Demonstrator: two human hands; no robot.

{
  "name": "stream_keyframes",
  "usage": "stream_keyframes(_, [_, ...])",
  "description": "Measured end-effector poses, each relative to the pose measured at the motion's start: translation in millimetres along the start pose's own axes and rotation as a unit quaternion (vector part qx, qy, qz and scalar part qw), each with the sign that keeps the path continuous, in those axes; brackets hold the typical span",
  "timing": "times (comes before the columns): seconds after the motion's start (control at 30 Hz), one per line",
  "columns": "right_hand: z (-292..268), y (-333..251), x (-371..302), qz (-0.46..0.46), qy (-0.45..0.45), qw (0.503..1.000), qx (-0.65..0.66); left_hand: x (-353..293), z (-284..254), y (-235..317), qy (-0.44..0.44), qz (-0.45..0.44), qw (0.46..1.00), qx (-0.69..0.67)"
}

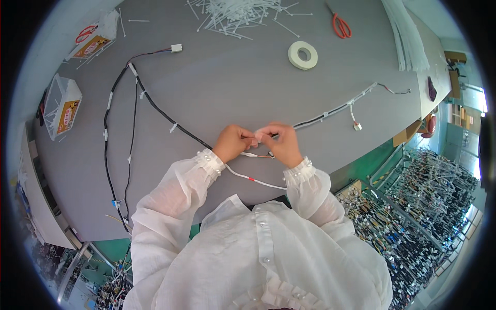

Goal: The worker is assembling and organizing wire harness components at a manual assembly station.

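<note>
Your left hand: grip pinched on a long, smooth, black-sheathed wire harness with white wrappings, stretched across the matte grey counter. Your right hand curls alongside; fingertips blurred, grip cannot be told. Ring-shaped cream tape roll beyond.

Between the left hand and the blurred right hand, the black cable seems mostly hidden.

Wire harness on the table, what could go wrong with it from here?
The leftmost black cable could snag the left sleeve, since it reaches the table's near edge beside it. The white wire with a red band might catch on the right cuff, being close by. The short branch sits just below the hands, so it may get pinched.
</note>
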State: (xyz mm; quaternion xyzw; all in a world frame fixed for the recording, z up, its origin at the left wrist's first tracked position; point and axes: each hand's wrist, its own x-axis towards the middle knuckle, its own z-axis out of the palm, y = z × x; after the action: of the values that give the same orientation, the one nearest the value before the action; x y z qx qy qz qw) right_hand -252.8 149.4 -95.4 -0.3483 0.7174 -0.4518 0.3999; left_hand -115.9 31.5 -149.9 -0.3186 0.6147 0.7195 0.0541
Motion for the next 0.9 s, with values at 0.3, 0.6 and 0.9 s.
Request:
stream_keyframes(0.3, [6,25,1,0.087,0.067,0.992,0.061,2,3,-3,0.018,0.001,0.999,0.042])
stream_keyframes(0.6, [8,20,-15,-0.013,-0.012,0.996,0.082,13,-2,-3,0.032,0.000,0.997,0.069])
stream_keyframes(0.9, [-48,-10,55,-0.196,-0.321,0.924,-0.064,1,-5,-1,0.022,-0.052,0.998,-0.002])
